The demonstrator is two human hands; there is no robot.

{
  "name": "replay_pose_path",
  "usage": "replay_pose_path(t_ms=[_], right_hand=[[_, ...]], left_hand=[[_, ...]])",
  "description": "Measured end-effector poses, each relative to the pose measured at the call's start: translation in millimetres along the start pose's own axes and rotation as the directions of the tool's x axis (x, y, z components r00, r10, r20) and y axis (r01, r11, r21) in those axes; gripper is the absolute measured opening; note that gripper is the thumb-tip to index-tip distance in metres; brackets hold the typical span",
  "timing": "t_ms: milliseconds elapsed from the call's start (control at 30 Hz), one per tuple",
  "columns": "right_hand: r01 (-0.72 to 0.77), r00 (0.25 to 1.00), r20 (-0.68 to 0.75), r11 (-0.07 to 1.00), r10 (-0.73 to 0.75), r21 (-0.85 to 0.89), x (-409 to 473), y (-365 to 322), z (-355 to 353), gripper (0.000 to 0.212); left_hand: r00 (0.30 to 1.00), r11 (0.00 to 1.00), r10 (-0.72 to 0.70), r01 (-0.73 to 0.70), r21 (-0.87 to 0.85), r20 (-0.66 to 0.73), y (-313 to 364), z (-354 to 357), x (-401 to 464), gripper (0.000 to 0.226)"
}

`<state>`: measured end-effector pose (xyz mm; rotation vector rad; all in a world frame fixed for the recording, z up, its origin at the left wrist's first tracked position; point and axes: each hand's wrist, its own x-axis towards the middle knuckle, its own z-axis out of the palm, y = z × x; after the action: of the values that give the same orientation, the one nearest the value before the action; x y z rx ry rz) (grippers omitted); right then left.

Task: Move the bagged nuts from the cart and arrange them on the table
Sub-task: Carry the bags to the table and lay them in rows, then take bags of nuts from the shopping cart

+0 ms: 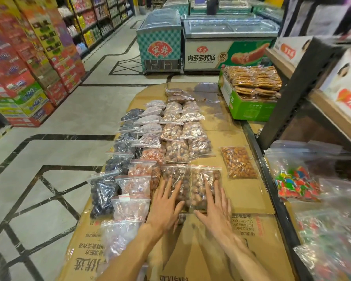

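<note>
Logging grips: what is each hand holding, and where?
Nothing is gripped. The left hand and right hand lie flat, fingers straight, on two nut bags' near ends.

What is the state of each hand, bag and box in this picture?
Left hand: open, flat on left front bag.
Right hand: open, flat on right front bag.
Lone nut bag: sealed, lying apart.
Green box: open, full of packets.
</note>
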<state>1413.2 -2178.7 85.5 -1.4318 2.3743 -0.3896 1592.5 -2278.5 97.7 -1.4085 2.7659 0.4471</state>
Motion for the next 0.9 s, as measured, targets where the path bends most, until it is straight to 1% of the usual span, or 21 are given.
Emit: replay_pose_path(t_ms=[67, 167, 300, 400, 467, 500, 567, 667, 767, 833, 867, 900], right_hand=[[0.020, 1.000, 0.022, 1.000, -0.020, -0.002, -18.7, 1.0, -6.1, 0.109], [0.065, 0.997, 0.031, 0.998, -0.064, -0.019, -52.9, 3.3, -13.6, 0.100], [0.113, 0.992, 0.062, 0.993, -0.110, -0.043, -107.6, 0.1, -27.4, 0.097], [0.127, 0.989, 0.084, 0.985, -0.118, -0.115, -146.1, 0.6, -33.0, 0.096], [0.142, 0.989, 0.059, 0.979, -0.135, -0.147, -170.2, 3.9, -31.5, 0.096], [0.147, 0.989, 0.044, 0.974, -0.142, -0.171, -182.9, 5.6, -30.5, 0.097], [0.147, 0.989, 0.056, 0.962, -0.138, -0.229, -209.9, 8.7, -29.9, 0.097], [0.135, 0.989, 0.093, 0.955, -0.115, -0.264, -258.4, 11.8, -33.9, 0.097], [0.129, 0.990, 0.093, 0.953, -0.107, -0.275, -311.4, 17.9, -34.2, 0.096], [0.102, 0.992, 0.100, 0.955, -0.076, -0.280, -347.5, 22.7, -35.4, 0.096], [0.083, 0.993, 0.106, 0.956, -0.055, -0.281, -367.0, 25.0, -36.8, 0.095], [0.062, 0.993, 0.111, 0.960, -0.033, -0.273, -386.5, 27.3, -38.8, 0.095]], left_hand=[[1.000, 0.999, -0.001, 0.002, 0.044, -0.014, 3.3, -0.5, -23.3, 0.069], [1.000, 0.998, 0.004, -0.004, 0.059, 0.000, 14.1, -5.0, -65.2, 0.081], [0.999, 0.996, 0.029, -0.031, 0.083, 0.025, 26.0, -3.1, -121.0, 0.070], [0.998, 0.995, 0.042, -0.038, 0.096, -0.041, 30.3, 13.0, -157.0, 0.064], [0.994, 0.990, 0.061, -0.049, 0.133, -0.086, 33.0, 20.9, -182.5, 0.064], [0.995, 0.989, 0.058, -0.045, 0.143, -0.085, 35.6, 21.6, -197.1, 0.063], [0.998, 0.991, 0.025, -0.017, 0.129, -0.061, 42.7, 20.5, -228.9, 0.066], [1.000, 0.994, 0.024, -0.026, 0.107, 0.020, 57.5, 15.3, -279.3, 0.069], [0.998, 0.988, 0.051, -0.045, 0.147, -0.034, 74.4, 16.2, -324.2, 0.066], [0.996, 0.988, 0.068, -0.060, 0.139, -0.056, 84.4, 25.7, -353.3, 0.064], [0.995, 0.990, 0.080, -0.073, 0.121, -0.051, 89.4, 32.0, -368.6, 0.063], [0.996, 0.991, 0.089, -0.087, 0.101, -0.016, 94.3, 35.9, -384.5, 0.064]])
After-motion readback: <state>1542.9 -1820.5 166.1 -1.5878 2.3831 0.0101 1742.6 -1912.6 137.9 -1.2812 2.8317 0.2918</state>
